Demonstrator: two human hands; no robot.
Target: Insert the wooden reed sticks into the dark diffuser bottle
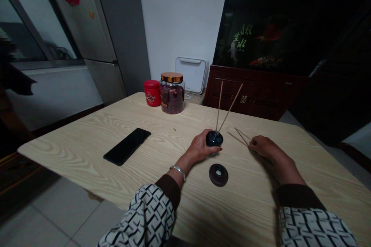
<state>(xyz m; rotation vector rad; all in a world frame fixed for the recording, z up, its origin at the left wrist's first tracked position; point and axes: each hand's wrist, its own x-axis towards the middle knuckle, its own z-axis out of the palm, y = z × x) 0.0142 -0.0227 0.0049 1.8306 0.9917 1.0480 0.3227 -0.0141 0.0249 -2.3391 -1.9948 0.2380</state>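
Note:
My left hand (200, 146) is wrapped round a small dark glass bottle (214, 139) that stands on the table. Two thin reed sticks (224, 105) rise from the bottle's mouth and lean apart, one nearly upright, one tilted right. To the right, my right hand (262, 146) pinches several loose reed sticks (240, 137) by one end, their free ends pointing left toward the bottle. A dark round lid (218, 175) with a pale centre lies on the table just in front of the bottle.
A black phone (127, 146) lies on the wooden table (87, 139) at the left. At the back stand a red canister (152, 93) and a glass jar (172, 94) with a copper-coloured lid. Behind them are a white panel-like appliance (190, 75), a fridge (121, 27) and a fish tank (266, 34).

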